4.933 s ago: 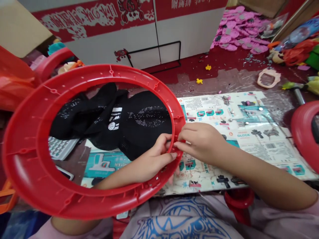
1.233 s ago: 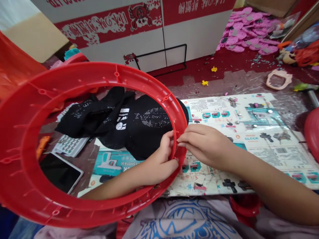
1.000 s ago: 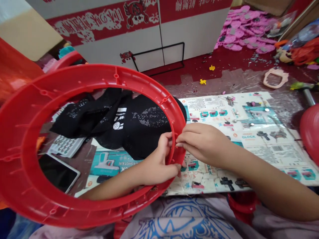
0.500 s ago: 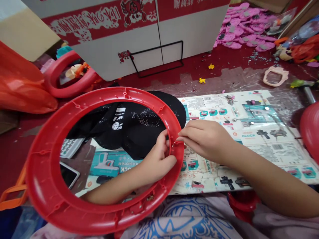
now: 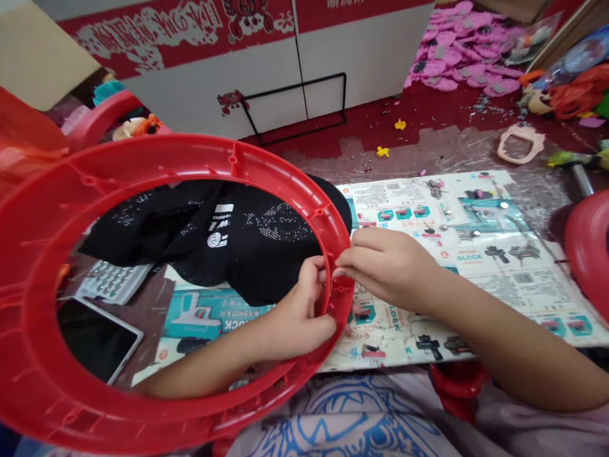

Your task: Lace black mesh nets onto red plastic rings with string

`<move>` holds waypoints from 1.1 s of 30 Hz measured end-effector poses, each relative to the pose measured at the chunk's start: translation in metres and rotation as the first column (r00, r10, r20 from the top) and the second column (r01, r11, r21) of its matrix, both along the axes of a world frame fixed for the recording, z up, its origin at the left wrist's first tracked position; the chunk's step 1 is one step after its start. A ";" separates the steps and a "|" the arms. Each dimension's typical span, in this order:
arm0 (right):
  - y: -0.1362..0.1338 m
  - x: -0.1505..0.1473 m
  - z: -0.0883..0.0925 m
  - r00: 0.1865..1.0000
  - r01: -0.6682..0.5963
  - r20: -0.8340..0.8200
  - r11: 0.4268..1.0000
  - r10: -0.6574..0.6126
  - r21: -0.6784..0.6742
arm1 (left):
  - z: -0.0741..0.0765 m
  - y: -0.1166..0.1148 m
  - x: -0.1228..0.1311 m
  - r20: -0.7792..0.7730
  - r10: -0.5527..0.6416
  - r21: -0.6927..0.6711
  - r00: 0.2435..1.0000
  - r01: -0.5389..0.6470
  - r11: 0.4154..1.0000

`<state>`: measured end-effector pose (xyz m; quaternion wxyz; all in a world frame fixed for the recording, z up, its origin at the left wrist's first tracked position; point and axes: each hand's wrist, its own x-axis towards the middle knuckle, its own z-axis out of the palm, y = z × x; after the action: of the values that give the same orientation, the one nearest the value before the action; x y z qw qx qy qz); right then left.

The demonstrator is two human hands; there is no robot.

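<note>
A large red plastic ring (image 5: 190, 155), its ribbed hollow side facing me, is tilted up over the table. Through its opening comes my left hand (image 5: 304, 311), closed round the ring's right side with the thumb at the inner edge. My right hand (image 5: 375, 263) pinches at the outer part of that same side, close to a small peg inside the channel. What its fingertips hold is too small to make out. Behind the ring lies a black cloth item (image 5: 257, 247) with white print.
Under my hands is a printed cardboard sheet (image 5: 485, 254). A calculator (image 5: 117, 282) and a dark-screened device (image 5: 98, 339) show through the ring. White-and-red boxes (image 5: 200, 82) stand behind; pink pieces (image 5: 457, 51) are piled back right. A red rounded object (image 5: 590, 247) is at right.
The ring has swung left and come closer, showing more of the calculator and the device. Both hands stay at its right side, with the right fingertips still pinched there.
</note>
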<state>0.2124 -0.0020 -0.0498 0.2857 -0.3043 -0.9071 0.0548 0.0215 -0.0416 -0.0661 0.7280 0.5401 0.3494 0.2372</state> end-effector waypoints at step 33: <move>0.002 0.008 0.008 0.998 -0.068 0.005 0.992 0.068 0.110 | 0.003 0.000 -0.004 -0.356 -0.102 0.233 0.929 0.194 0.953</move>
<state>0.2204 0.0003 -0.0420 0.2996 -0.2569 -0.9187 0.0143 0.0175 -0.0413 -0.0628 0.5940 0.6901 0.3927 0.1290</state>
